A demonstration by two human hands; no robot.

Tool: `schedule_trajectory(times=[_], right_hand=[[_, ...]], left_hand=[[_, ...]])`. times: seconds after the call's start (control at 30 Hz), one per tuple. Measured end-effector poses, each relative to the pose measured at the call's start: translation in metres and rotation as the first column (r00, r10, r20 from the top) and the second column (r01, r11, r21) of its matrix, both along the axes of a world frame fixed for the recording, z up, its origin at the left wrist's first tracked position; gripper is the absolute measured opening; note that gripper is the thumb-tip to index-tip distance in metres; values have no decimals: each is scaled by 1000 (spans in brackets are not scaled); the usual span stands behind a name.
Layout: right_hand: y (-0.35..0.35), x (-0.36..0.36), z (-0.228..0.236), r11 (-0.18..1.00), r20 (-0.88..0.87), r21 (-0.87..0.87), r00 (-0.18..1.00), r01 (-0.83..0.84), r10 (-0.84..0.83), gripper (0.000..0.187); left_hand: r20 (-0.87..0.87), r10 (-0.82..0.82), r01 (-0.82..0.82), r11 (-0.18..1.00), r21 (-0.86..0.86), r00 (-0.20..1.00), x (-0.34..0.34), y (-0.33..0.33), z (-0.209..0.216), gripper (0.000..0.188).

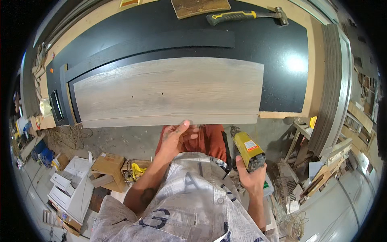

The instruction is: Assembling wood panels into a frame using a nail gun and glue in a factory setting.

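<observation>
A pale grey wood-grain panel (169,90) lies along the near side of the black work surface (284,68). Two small dark holes show in its face. At the panel's front edge is my left hand (173,139), thumb raised and fingers apart, with nothing visible in it; whether it touches the edge I cannot tell. My right hand (250,175) is wrapped around the rear of a yellow power tool (247,147) with a dark, narrow front end. The tool is off the table to the right of my body, its front end turned toward the table; its exact kind is unclear.
Dark strips (149,50) frame the panel's far and left sides. A hammer (246,16) and a wooden board (199,7) lie at the far edge. Long stacked boards (328,92) stand on the right. A cardboard box (107,169) and white drawer-like pieces (70,185) sit lower left.
</observation>
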State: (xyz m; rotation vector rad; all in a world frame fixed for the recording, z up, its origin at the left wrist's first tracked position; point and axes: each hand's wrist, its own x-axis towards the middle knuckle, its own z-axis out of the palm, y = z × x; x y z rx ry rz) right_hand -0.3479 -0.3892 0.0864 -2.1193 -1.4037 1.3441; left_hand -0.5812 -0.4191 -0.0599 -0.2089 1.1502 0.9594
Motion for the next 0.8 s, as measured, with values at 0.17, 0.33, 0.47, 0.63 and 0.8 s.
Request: schedule_trajectory(times=[0.17, 0.33, 0.47, 0.63, 0.8], right_hand=[[-12, -31, -16, 989, -43, -95, 992, 114, -119, 22], [-11, -52, -19, 993, -55, -22, 991, 120, -121, 23], [-12, -58, -17, 988, -56, -141, 996, 63, -72, 26], [-12, -64, -19, 999, 29, -8, 998, 47, -47, 18], [-10, -69, -18, 997, 36, -9, 996, 77, -76, 18]], left_hand=[[70, -50, 48, 998, 29, 996, 7, 11, 6, 28], [36, -102, 101, 995, 19, 994, 12, 9, -10, 23], [34, -89, 88, 996, 32, 995, 11, 8, -8, 19], [37, -91, 91, 996, 19, 995, 12, 9, -5, 17], [30, -100, 100, 995, -1, 994, 12, 10, -4, 15]])
